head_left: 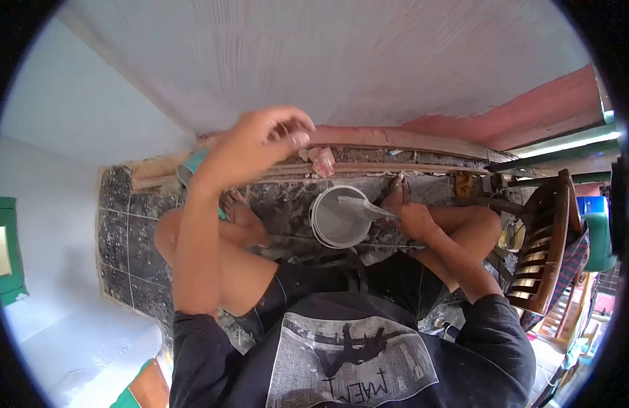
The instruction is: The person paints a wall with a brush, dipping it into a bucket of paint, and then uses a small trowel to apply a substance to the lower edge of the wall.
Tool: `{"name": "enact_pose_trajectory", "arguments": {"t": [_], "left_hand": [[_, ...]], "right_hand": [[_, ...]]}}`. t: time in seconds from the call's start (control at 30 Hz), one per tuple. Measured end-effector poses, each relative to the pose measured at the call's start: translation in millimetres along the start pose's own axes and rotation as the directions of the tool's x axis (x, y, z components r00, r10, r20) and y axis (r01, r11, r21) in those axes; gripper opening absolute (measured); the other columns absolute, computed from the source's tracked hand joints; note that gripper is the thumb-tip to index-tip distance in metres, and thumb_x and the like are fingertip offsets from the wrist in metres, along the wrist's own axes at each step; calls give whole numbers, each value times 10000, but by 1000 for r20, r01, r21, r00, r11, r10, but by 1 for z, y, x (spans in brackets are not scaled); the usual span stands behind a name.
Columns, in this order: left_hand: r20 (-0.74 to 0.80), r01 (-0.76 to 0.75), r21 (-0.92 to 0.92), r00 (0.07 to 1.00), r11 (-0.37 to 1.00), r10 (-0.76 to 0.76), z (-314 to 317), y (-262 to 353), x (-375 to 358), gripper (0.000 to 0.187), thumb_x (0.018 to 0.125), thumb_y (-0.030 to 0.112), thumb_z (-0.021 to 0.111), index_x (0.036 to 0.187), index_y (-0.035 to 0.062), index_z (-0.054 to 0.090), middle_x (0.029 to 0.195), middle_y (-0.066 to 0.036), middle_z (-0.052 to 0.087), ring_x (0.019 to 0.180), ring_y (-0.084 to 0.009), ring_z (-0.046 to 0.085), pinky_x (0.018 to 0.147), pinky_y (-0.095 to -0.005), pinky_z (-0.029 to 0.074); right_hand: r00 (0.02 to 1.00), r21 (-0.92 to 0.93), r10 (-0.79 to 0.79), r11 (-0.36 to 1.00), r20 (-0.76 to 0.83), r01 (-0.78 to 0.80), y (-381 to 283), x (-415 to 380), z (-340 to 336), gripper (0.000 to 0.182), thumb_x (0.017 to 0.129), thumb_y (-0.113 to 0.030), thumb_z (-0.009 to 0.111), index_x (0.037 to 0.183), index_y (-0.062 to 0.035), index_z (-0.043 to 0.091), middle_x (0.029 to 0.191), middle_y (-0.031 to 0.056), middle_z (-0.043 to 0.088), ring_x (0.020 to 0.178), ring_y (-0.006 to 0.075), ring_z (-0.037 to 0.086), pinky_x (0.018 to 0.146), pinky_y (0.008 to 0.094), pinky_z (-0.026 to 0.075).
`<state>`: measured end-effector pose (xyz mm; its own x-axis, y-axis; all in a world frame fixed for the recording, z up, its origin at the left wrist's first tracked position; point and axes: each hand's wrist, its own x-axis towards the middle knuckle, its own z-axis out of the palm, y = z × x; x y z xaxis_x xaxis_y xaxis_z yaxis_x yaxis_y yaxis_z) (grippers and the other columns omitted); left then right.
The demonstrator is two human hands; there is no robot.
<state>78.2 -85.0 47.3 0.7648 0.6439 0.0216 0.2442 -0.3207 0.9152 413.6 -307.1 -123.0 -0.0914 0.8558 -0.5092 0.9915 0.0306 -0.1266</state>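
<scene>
My right hand (416, 221) is closed round the handle of a paint-smeared brush (365, 206). The brush slants left over the rim of a white bucket (316, 221), its broad end inside. A pale grey-white liquid or coating shows in the bucket, which stands on the floor between my legs. Up and to the left, my left hand (267, 139) is raised in front of the wall (369, 68). Its fingers curl loosely, thumb apart, with nothing visible between them. Streaky whitish paint covers most of that wall, with pink showing along its lower and right parts.
A crumpled pinkish piece (323, 163) lies near the wall's foot, beside wooden strips (375, 167). Dark, white-spotted tiles (127, 238) cover the floor. At the right stands a slatted wooden chair (549, 238), with a green container (600, 241) behind it. A pale wall (63, 163) rises left.
</scene>
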Motion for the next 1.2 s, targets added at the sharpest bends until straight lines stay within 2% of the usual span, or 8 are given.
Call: {"name": "enact_pose_trajectory", "arguments": {"t": [0.17, 0.27, 0.37, 0.5, 0.67, 0.77, 0.93, 1.2], "left_hand": [[-278, -25, -140, 961, 990, -15, -18, -13, 2, 173, 880, 173, 618, 989, 41, 636, 733, 12, 545, 698, -87, 494, 687, -261, 422], [-403, -117, -383, 914, 917, -52, -27, -9, 1, 182, 874, 178, 625, 996, 43, 632, 728, 14, 550, 691, -75, 501, 683, -243, 418], [-434, -39, -457, 882, 889, -184, -30, -16, 2, 192, 867, 192, 633, 991, 45, 628, 728, 8, 562, 681, -70, 509, 660, -234, 428], [-183, 87, -576, 955, 813, -232, 3, -17, 8, 181, 878, 202, 615, 972, 49, 598, 740, -10, 585, 693, -89, 551, 677, -289, 471], [55, -99, -45, 993, 994, 101, 55, -14, -3, 241, 818, 237, 643, 942, 35, 602, 791, -115, 604, 762, -243, 590, 726, -373, 474], [655, -307, -153, 680, 939, 329, 68, -19, -13, 353, 780, 330, 679, 962, 34, 614, 798, -149, 618, 817, -332, 615, 752, -424, 476], [928, -266, -198, 260, 943, 268, 79, 16, -36, 497, 741, 449, 710, 976, 21, 618, 850, -160, 647, 841, -334, 624, 723, -436, 486], [753, -154, -246, 592, 957, 289, 34, -24, -30, 508, 754, 457, 698, 979, 10, 607, 861, -149, 635, 856, -317, 627, 724, -410, 490]], "right_hand": [[937, 362, -266, 870, -225, 334, 13, 7, 10, 255, 887, -241, 568, 1057, -60, 624, 835, 189, 660, 751, 304, 663, 653, 407, 513], [915, 689, -27, 668, 402, -283, 1, -3, -21, 284, 945, -296, 539, 1108, -67, 580, 772, 114, 629, 649, 208, 621, 629, 345, 507], [915, 666, 4, 685, 404, -297, 11, -6, 8, 296, 962, -316, 508, 1053, -41, 567, 780, 105, 607, 635, 176, 590, 608, 339, 501], [996, 344, 5, 938, -86, 25, 9, -20, 47, 317, 913, -284, 518, 959, 25, 571, 878, 256, 610, 778, 432, 592, 706, 464, 474], [945, 295, 289, 900, 152, -322, -35, -32, -11, 368, 838, -201, 564, 1143, 5, 558, 1033, 295, 594, 1027, 484, 521, 868, 510, 437], [977, 488, 213, 849, 32, -201, -34, -26, -1, 322, 882, -224, 564, 1119, -6, 569, 967, 235, 638, 887, 419, 614, 769, 456, 486], [988, 985, 154, 163, 23, -49, -129, 52, 9, 225, 967, -246, 508, 1104, -71, 542, 842, 28, 592, 612, 106, 526, 536, 243, 422], [980, 841, 31, -519, 199, -154, -319, 239, 9, 152, 965, -262, 498, 1010, -125, 450, 697, -3, 458, 480, 96, 385, 397, 246, 286]]}}
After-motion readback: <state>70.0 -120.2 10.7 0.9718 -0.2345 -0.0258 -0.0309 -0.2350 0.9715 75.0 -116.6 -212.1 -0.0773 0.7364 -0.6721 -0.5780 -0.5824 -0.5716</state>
